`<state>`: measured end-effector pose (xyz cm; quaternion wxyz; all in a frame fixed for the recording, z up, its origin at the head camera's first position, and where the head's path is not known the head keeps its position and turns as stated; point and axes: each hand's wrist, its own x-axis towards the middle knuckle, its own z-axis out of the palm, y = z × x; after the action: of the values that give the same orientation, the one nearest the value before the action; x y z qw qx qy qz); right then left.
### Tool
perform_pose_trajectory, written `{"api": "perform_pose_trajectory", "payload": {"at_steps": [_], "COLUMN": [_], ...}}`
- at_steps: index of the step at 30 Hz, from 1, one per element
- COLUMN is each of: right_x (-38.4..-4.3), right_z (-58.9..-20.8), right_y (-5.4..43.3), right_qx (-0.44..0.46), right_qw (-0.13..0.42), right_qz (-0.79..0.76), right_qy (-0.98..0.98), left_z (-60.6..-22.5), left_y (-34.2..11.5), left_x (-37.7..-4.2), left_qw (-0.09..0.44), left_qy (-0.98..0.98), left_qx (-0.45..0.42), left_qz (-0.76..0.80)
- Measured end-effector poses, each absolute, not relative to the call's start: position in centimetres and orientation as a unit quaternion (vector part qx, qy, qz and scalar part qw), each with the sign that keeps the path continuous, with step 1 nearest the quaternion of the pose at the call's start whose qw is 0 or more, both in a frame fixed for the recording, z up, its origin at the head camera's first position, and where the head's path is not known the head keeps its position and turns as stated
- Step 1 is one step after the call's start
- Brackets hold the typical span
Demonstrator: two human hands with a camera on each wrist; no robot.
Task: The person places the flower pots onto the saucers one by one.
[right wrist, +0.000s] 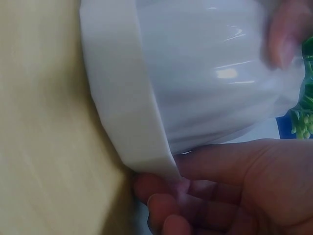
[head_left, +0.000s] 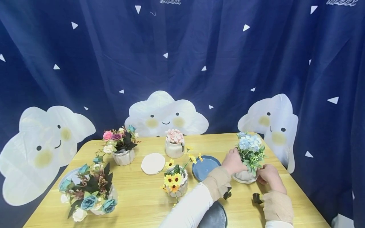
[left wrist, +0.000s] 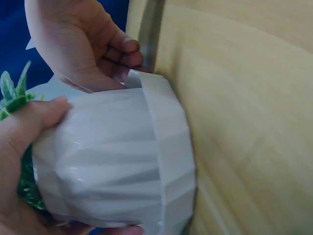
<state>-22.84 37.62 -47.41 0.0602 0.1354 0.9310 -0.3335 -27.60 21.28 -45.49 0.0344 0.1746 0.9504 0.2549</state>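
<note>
Toward the right end of the table stands a white fluted flower pot [left wrist: 107, 152] with pale blue artificial flowers [head_left: 249, 142] and green leaves. Under its base is a white saucer [right wrist: 117, 88] with a faceted raised rim, close against the wooden tabletop. My left hand [head_left: 234, 161] grips the pot from the left, its thumb near the pot's upper edge in the left wrist view. On the other side, my right hand [head_left: 270, 175] pinches the saucer's rim, thumb above and curled fingers below.
Left of the hands are a blue plate [head_left: 206, 167], a pot of yellow flowers [head_left: 182, 185], a dark plate [head_left: 214, 217] under the left forearm, a white plate [head_left: 153, 163] and a pink-flowered jug [head_left: 174, 148]. Two more flower pots [head_left: 124, 157] [head_left: 98, 210] stand further left.
</note>
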Motion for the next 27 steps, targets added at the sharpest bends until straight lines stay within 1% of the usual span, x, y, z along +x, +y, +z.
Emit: {"api": "perform_pose_trajectory", "payload": {"at_steps": [5,9,17,21,24,27], "right_x": [-22.8,-22.7,-22.6,-22.5,-22.3,-22.1], "right_z": [-47.2,-47.1,-47.0,-46.5,-46.0,-45.5], "right_y": [37.5,37.5,38.0,38.2,38.4,38.7], "right_qx": [0.132,0.131,0.141,0.139,0.135,0.133], "right_qw": [0.060,0.065,0.067,0.069,0.066,0.049], "right_qz": [-0.332,-0.338,-0.380,-0.390,-0.395,-0.400], "right_qy": [0.932,0.930,0.912,0.908,0.906,0.906], "left_z": [-44.8,-44.1,-42.0,-40.4,-39.2,-37.8], "left_y": [21.4,21.1,19.4,18.6,18.1,17.7], "left_x": [-27.3,-27.2,-27.4,-27.1,-26.8,-26.5], "left_qw": [0.064,0.074,0.093,0.090,0.078,0.069], "left_qy": [0.956,0.960,0.947,0.945,0.945,0.948], "left_qx": [0.164,0.162,0.231,0.251,0.265,0.267], "left_qz": [0.235,0.216,0.204,0.191,0.176,0.162]}}
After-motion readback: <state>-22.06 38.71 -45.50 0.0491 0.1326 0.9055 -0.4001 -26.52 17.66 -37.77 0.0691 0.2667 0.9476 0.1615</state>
